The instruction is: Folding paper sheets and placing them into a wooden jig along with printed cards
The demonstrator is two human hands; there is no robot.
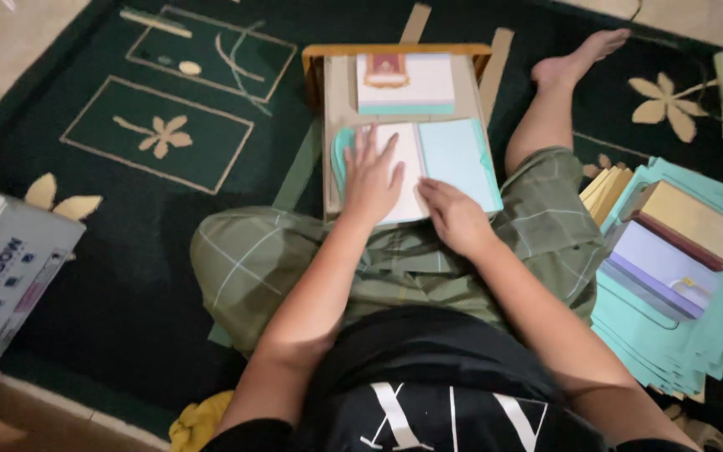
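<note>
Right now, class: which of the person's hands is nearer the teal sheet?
Right. The right hand rests at the teal sheet's lower left corner, touching it. The left hand lies flat on the white sheet beside it, farther left.

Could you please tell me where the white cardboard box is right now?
In the head view, the white cardboard box sits at the far left edge on the dark green carpet, beside the person's left knee.

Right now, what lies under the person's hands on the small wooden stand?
Under the left hand and right hand lies an open white and pale teal card on the wooden stand. The palms hide the part of the card beneath them.
</note>
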